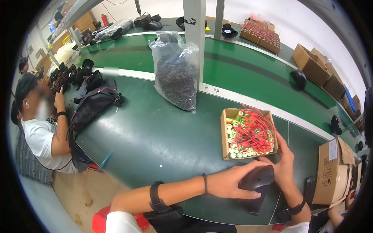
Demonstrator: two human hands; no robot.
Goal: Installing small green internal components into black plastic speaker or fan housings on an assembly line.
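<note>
My left hand (229, 181) reaches across from the left and is closed around a smooth black rounded plastic housing (259, 178). Its thumb presses on the housing's near side. Just beyond it sits a small open cardboard box (224, 136) full of green battery cells (233, 150) with a tangle of red wires (254, 130) on top. My right hand (284, 159) grips the near right corner of this box, fingers along its right side and thumb at its front edge, close to the housing. The undersides of both hands are hidden.
A clear plastic bag (175, 77) of dark small pieces stands by the post. Behind runs a green conveyor belt (241, 66). A large carton (330, 171) is at the right. At the left, a co-worker (46, 136) sits near a black bag (95, 106) and several black parts.
</note>
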